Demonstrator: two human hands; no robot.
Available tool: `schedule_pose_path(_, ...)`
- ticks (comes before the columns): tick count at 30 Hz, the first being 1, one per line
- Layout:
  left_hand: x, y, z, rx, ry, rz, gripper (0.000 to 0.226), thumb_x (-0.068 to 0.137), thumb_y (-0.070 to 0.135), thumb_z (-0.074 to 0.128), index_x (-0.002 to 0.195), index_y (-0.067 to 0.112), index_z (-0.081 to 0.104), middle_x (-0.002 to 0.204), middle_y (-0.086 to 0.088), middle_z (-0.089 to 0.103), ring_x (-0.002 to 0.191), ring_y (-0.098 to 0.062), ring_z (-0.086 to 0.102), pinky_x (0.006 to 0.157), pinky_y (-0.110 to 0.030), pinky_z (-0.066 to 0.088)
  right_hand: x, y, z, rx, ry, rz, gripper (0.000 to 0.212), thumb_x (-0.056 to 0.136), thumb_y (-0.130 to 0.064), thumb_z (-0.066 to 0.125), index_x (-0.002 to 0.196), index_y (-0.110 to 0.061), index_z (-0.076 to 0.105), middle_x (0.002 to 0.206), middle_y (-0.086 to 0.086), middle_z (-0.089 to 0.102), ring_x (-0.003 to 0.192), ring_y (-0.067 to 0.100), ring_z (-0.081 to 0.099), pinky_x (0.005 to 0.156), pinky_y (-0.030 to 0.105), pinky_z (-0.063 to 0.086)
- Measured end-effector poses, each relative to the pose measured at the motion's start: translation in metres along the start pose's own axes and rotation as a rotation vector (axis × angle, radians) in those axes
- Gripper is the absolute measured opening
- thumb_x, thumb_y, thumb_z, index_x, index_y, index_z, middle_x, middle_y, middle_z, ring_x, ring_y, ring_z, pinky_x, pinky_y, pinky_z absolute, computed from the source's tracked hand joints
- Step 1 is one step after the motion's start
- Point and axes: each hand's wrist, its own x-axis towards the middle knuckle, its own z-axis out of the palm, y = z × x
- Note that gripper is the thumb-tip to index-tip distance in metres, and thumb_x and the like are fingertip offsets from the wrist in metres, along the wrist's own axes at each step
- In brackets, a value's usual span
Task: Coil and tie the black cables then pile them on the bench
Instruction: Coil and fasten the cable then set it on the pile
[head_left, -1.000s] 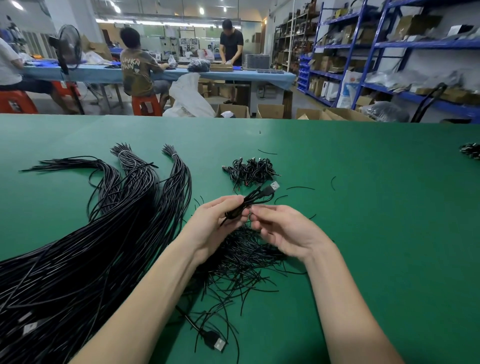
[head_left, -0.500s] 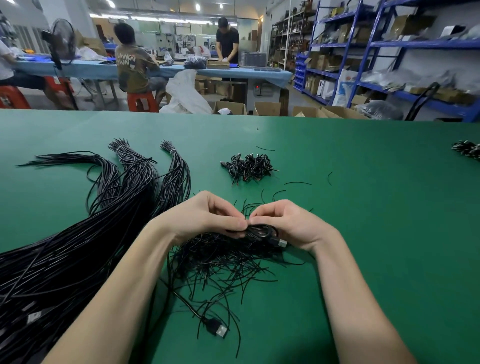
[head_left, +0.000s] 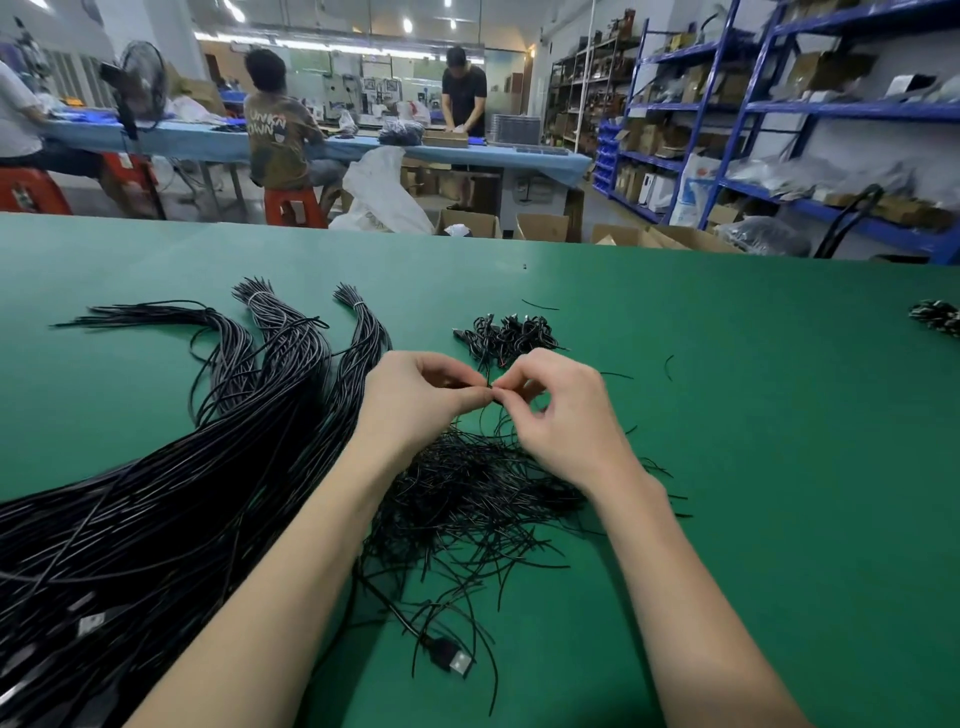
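Observation:
My left hand (head_left: 421, 402) and my right hand (head_left: 558, 415) meet fingertip to fingertip above the green bench (head_left: 753, 441), both pinching a thin black tie wire (head_left: 489, 387). A coiled cable is mostly hidden inside my left fingers. Below my hands lies a heap of loose black tie wires (head_left: 478, 499). Long bundles of black cables (head_left: 182, 467) fan across the left of the bench. A small pile of coiled, tied cables (head_left: 506, 338) sits just beyond my hands. One USB plug (head_left: 452, 657) lies near the front edge.
Another small cable pile (head_left: 935, 317) sits at the far right edge of the bench. Cardboard boxes (head_left: 540, 226) stand behind the bench. Blue shelving (head_left: 779, 109) fills the right side. People work at a blue table (head_left: 363, 145) in the background.
My hands rose from the tie-wire heap and now pinch a thin wire between their fingertips. The coiled cable, seen between both hands before, is now tucked into my left hand.

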Motion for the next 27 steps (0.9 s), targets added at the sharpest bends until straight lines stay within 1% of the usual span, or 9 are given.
schedule_pose_path(2, 0.0, -0.001, 0.0, -0.028, 0.006, -0.01, 0.013, 0.069, 0.022, 0.092, 0.069, 0.023, 0.079, 0.069, 0.002, 0.075, 0.063, -0.005, 0.061, 0.065, -0.02, 0.048, -0.002, 0.003, 0.0, 0.112, -0.025, 0.069, 0.019, 0.09, -0.011, 0.073, 0.08, -0.026, 0.068, 0.082, -0.014, 0.066, 0.079, 0.003, 0.063, 0.059, 0.011, 0.048)
schedule_pose_path(4, -0.001, -0.002, 0.003, 0.035, 0.038, 0.03, 0.012, 0.07, 0.021, 0.09, 0.069, 0.025, 0.079, 0.064, 0.008, 0.073, 0.055, 0.002, 0.058, 0.057, -0.01, 0.042, -0.002, 0.005, -0.002, 0.18, -0.041, 0.154, 0.017, 0.089, -0.012, 0.073, 0.08, -0.027, 0.071, 0.08, -0.015, 0.07, 0.079, 0.0, 0.067, 0.062, 0.012, 0.052)
schedule_pose_path(6, -0.003, 0.001, 0.008, 0.108, 0.074, 0.115, 0.011, 0.071, 0.019, 0.087, 0.07, 0.026, 0.079, 0.063, 0.013, 0.072, 0.055, 0.007, 0.06, 0.057, -0.004, 0.04, 0.0, 0.005, -0.006, 0.239, -0.054, 0.215, 0.011, 0.088, -0.016, 0.074, 0.084, -0.027, 0.076, 0.079, -0.016, 0.075, 0.077, -0.001, 0.071, 0.069, 0.013, 0.054)
schedule_pose_path(9, -0.006, 0.005, 0.014, 0.176, 0.109, 0.238, 0.016, 0.072, 0.015, 0.083, 0.068, 0.029, 0.076, 0.066, 0.018, 0.071, 0.066, 0.008, 0.066, 0.066, -0.004, 0.046, 0.003, 0.004, -0.011, 0.386, -0.082, 0.342, 0.006, 0.089, -0.019, 0.076, 0.088, -0.022, 0.08, 0.081, -0.008, 0.079, 0.08, 0.01, 0.077, 0.079, 0.031, 0.063)
schedule_pose_path(11, -0.008, 0.005, 0.017, 0.224, 0.12, 0.302, 0.016, 0.073, 0.015, 0.081, 0.069, 0.029, 0.075, 0.065, 0.02, 0.07, 0.07, 0.007, 0.065, 0.068, -0.004, 0.045, 0.004, 0.003, -0.014, 0.478, -0.103, 0.426, 0.004, 0.088, -0.017, 0.077, 0.089, -0.018, 0.081, 0.081, -0.002, 0.079, 0.082, 0.016, 0.078, 0.078, 0.036, 0.065)
schedule_pose_path(17, -0.009, 0.002, 0.02, 0.286, 0.124, 0.422, 0.014, 0.075, 0.01, 0.078, 0.074, 0.024, 0.075, 0.069, 0.014, 0.071, 0.075, -0.002, 0.065, 0.069, -0.011, 0.048, 0.004, 0.002, -0.014, 0.644, -0.074, 0.524, 0.005, 0.087, -0.005, 0.079, 0.085, -0.01, 0.079, 0.081, 0.012, 0.079, 0.084, 0.023, 0.078, 0.071, 0.031, 0.064)
schedule_pose_path(21, -0.008, 0.001, 0.022, 0.246, 0.136, 0.427, 0.015, 0.073, 0.008, 0.079, 0.071, 0.021, 0.071, 0.067, 0.016, 0.069, 0.073, 0.002, 0.065, 0.066, -0.006, 0.044, 0.002, 0.006, -0.013, 0.574, -0.054, 0.48, 0.016, 0.086, 0.0, 0.078, 0.082, -0.015, 0.08, 0.078, 0.008, 0.078, 0.075, 0.019, 0.077, 0.07, 0.029, 0.064)
schedule_pose_path(25, -0.008, -0.002, 0.023, 0.234, 0.139, 0.389, 0.016, 0.073, 0.009, 0.08, 0.071, 0.021, 0.07, 0.068, 0.016, 0.069, 0.074, 0.001, 0.065, 0.065, -0.006, 0.043, 0.0, 0.009, -0.011, 0.365, -0.045, 0.382, 0.02, 0.085, -0.006, 0.08, 0.081, -0.025, 0.081, 0.074, -0.005, 0.078, 0.068, 0.013, 0.076, 0.071, 0.027, 0.063)
schedule_pose_path(27, -0.008, -0.002, 0.023, 0.234, 0.144, 0.392, 0.016, 0.073, 0.009, 0.08, 0.072, 0.02, 0.068, 0.069, 0.014, 0.069, 0.074, -0.001, 0.065, 0.065, -0.007, 0.044, 0.0, 0.01, -0.012, 0.331, -0.053, 0.345, 0.017, 0.085, -0.011, 0.08, 0.082, -0.027, 0.081, 0.073, -0.01, 0.077, 0.066, 0.009, 0.075, 0.072, 0.022, 0.061)
